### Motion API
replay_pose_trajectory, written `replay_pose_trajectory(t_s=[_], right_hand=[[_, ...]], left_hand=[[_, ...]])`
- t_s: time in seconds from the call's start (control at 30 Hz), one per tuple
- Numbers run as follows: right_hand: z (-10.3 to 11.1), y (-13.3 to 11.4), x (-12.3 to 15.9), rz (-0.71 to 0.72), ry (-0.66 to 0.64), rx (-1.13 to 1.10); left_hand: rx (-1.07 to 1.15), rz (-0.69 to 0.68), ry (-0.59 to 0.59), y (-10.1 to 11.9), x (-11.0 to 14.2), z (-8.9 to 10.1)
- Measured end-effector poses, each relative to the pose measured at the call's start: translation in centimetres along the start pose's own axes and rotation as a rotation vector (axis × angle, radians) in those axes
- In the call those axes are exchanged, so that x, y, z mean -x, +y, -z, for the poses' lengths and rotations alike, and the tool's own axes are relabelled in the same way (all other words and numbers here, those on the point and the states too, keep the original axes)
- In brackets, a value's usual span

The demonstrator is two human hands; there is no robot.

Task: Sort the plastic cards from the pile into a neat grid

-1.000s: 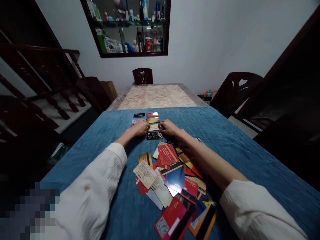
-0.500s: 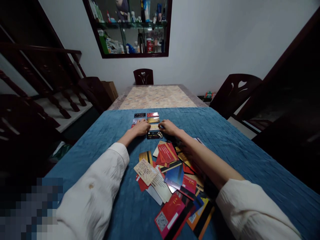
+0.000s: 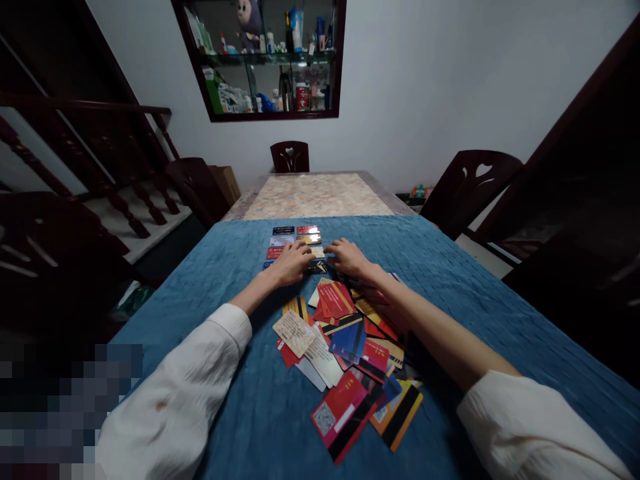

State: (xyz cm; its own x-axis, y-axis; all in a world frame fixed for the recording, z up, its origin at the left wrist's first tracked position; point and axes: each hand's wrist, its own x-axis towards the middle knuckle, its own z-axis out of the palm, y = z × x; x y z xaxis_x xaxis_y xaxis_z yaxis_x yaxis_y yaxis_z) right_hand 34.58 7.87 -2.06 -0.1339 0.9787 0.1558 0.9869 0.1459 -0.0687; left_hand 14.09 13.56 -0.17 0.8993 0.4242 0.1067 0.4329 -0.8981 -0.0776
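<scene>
Since half a second before, both hands had let go of the pale card's short ends: the left had slid inward over the nearer cards with its fingers spreading, and the right had drawn off a little to the side.

From the head camera, the person's left grip was released, its fingers loosely bent above the near end of two short columns of cards and partly covering them. The right grip was loose too, fingertips just beside the pale card; I couldn't tell whether they touched it. That card lay flat in the right-hand column, between a gold card and a black-and-white card, with a shiny red card farthest off. In the left-hand column I saw a dark card, a light bluish card, a plain red card and the edge of a blue card, mostly hidden by the hand.

Nearer the person, a loose heap of cards overlapped at all angles, partly under the right forearm. Everything rested on a blue cloth spread over the worktop, whose patterned far part showed beyond it.
</scene>
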Motion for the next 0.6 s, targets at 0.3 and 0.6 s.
replay_pose_trajectory(t_s=[0.3,0.6], right_hand=[[2.0,-1.2,3.9,-0.012,0.026,0.025],[2.6,-3.1,8.3,0.007,0.061,0.038]], left_hand=[[0.03,-0.035,0.018,2.7,2.3,0.6],[0.078,-0.087,0.002,5.5,3.4,0.3]])
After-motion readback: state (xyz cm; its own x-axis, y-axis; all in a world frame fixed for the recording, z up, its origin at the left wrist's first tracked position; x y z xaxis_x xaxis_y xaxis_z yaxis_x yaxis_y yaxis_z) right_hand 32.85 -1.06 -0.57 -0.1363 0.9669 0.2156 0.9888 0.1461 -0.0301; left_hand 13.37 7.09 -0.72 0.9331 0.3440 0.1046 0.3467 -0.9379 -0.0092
